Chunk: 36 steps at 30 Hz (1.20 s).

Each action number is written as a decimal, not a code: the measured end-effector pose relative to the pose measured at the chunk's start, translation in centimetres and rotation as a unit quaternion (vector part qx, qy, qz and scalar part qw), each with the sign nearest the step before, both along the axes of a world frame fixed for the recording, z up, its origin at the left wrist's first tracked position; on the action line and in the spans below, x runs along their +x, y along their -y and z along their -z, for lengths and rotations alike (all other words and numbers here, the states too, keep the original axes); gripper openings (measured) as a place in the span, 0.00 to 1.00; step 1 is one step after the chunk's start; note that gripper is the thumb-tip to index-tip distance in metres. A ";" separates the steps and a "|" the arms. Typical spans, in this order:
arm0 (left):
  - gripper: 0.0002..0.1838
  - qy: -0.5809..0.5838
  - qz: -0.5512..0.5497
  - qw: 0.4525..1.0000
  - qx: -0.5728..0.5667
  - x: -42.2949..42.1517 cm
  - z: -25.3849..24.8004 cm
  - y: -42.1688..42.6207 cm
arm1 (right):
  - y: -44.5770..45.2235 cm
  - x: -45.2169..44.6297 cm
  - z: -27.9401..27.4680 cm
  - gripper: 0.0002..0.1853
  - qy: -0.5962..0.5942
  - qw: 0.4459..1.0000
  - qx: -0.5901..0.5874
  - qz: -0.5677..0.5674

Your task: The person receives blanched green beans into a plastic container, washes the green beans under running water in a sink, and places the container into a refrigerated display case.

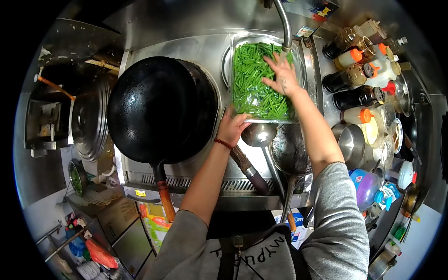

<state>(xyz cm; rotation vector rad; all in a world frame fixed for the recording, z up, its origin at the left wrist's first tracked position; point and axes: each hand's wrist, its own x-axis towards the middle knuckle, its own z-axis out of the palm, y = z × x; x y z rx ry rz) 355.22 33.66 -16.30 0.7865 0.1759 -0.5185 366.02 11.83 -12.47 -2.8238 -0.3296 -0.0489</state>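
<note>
A clear rectangular tray (293, 109) full of cut green beans (254, 70) sits below a metal faucet (285, 28). With fingers spread, my right hand (284, 77) lies over the beans at the tray's right side, close to the faucet's mouth. My left hand (232, 125), with a red bead bracelet on its wrist, grips the tray's near left corner, thumb on the rim. Some water shows among the beans near the tray's front. A ladle (259, 135) and a mesh strainer (290, 147) lie just in front of the tray.
A black wok (149, 112) with a wooden handle occupies the stove's left side. A wooden-handled brush (247, 169) lies before the tray. Several sauce bottles (347, 79) line the right shelf, above a steel bowl (350, 142). A large lidded pot (88, 121) stands far left.
</note>
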 end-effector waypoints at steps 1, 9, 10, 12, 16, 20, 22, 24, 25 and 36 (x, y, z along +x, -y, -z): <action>0.27 0.007 -0.004 1.000 0.005 0.1 -0.1 0.0 | -0.4 -0.9 0.0 0.37 0.007 1.000 -0.009 0.014; 0.22 -0.014 -0.014 1.000 0.003 0.1 0.0 0.0 | 0.5 -2.8 -2.5 0.11 0.196 0.951 0.225 0.077; 0.22 -0.016 -0.018 1.000 -0.001 0.0 -0.2 0.0 | 0.5 -2.9 -3.0 0.10 0.183 0.948 0.240 0.098; 0.23 -0.016 -0.018 1.000 -0.009 0.1 -0.6 0.0 | -0.2 -3.9 -3.7 0.10 0.167 0.949 0.250 0.096; 0.25 -0.024 -0.021 0.999 -0.003 0.2 -0.9 0.1 | -1.5 -6.2 -3.0 0.11 0.114 0.965 0.237 0.024; 0.26 -0.027 -0.024 0.999 -0.005 0.0 -0.7 -0.1 | -2.2 -7.1 -2.1 0.17 0.105 0.986 0.132 -0.015; 0.28 -0.014 -0.014 1.000 -0.006 0.1 -0.2 -0.2 | -2.5 -6.7 -2.1 0.28 0.101 0.991 0.084 0.017; 0.26 -0.015 -0.024 0.999 -0.017 0.1 0.1 0.0 | -2.3 -4.1 -0.8 0.30 0.113 0.988 0.088 0.057; 0.25 -0.017 -0.032 0.999 -0.028 0.0 0.1 0.1 | -2.0 -2.7 0.0 0.33 0.124 0.983 0.093 0.098; 0.27 -0.032 -0.034 0.999 -0.025 -0.4 0.4 0.0 | -6.5 -6.0 -2.5 0.32 0.050 0.993 0.029 -0.098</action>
